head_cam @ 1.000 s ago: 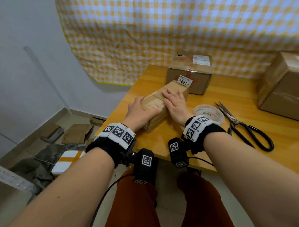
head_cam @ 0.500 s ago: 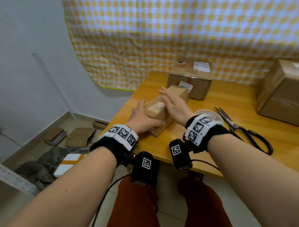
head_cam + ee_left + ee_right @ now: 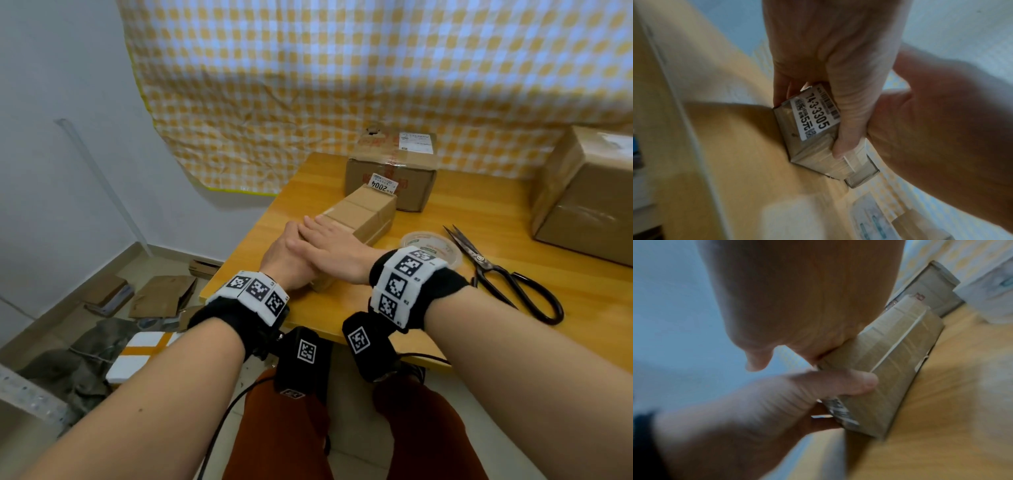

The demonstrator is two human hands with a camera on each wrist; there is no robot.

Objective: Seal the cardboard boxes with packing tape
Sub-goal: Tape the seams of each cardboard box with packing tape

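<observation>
Both hands are on the long box (image 3: 359, 214) near the table (image 3: 445, 308) edge: the left hand (image 3: 284, 255) is curled around its near end, the right hand (image 3: 329, 246) now laid flat on top; the tape is apparently being pressed down.

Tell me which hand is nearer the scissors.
Right. The right hand lies flat on the small box, on the side facing the scissors; the left hand grips the box's near end, farther away.

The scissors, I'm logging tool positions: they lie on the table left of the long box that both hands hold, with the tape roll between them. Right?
Not quite. The head view shows the scissors on the table to the right of the long box, not the left. The tape roll does lie between them, and the left hand and right hand hold the box.
</observation>
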